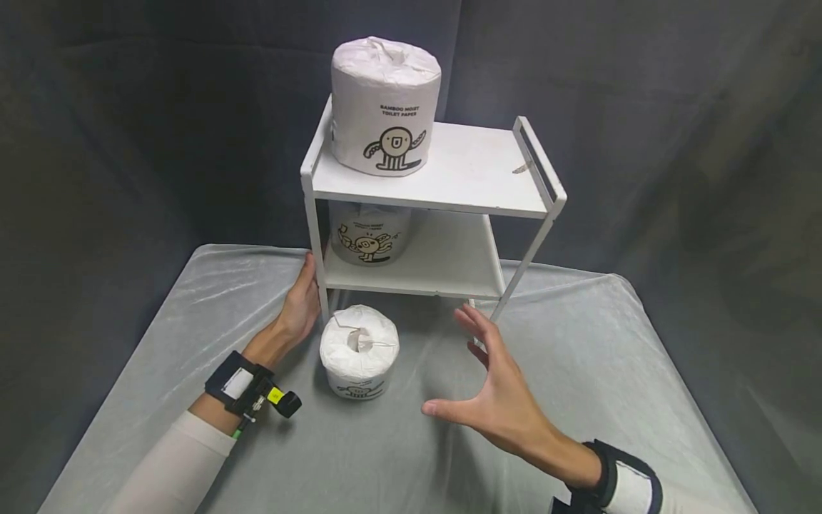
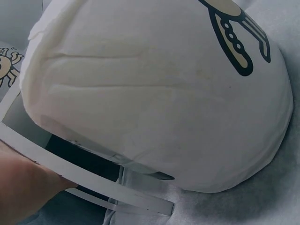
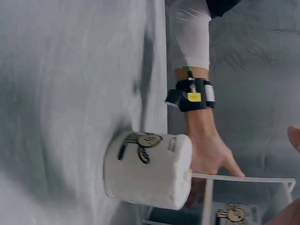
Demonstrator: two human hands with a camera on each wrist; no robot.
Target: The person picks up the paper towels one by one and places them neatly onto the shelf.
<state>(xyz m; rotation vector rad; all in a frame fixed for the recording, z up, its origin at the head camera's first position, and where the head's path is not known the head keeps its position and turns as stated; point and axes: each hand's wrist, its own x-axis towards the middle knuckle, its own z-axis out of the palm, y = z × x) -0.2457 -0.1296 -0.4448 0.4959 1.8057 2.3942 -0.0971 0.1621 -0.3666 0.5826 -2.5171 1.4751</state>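
Note:
A small white two-tier shelf rack (image 1: 475,171) stands on the cloth-covered table. Its left front leg is held by my left hand (image 1: 298,307); in the right wrist view the thumb lies along the leg and the fingers pass behind it. A paper-wrapped toilet paper roll (image 1: 359,357) stands upright on the table before the rack, just right of the left hand, and fills much of the left wrist view. My right hand (image 1: 504,389), thumb and fingers spread apart, hovers right of this roll, with nothing in its grasp.
A second toilet paper roll (image 1: 385,107) stands on the left of the top shelf. Another wrapped roll (image 1: 366,243) sits on the lower shelf, its top hidden by the upper board. Dark grey curtains (image 1: 610,86) surround the grey table cloth (image 1: 578,343).

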